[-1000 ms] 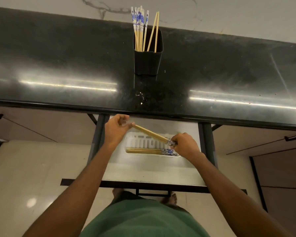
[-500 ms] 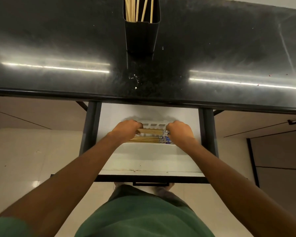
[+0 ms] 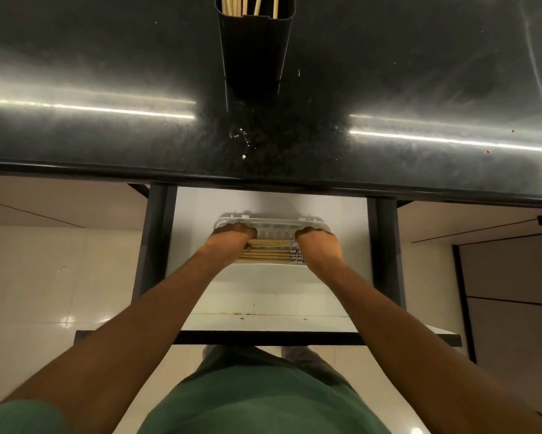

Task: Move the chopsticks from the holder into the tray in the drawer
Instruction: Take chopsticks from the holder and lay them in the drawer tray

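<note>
Chopsticks (image 3: 268, 252) lie flat in the tray (image 3: 272, 221) inside the drawer (image 3: 263, 296); left hand (image 3: 230, 241) and right hand (image 3: 318, 244) seemingly pinch the top pair's ends, keeping it aligned. More wait in the holder (image 3: 254, 48).

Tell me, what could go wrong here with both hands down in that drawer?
Both hands press on the ends of the chopsticks in the tray; a careless lift could drag one out or leave it askew. The tray lies loose on the drawer floor, so a push might slide it. More chopsticks remain in the holder; a hasty reach could tip it.
</note>
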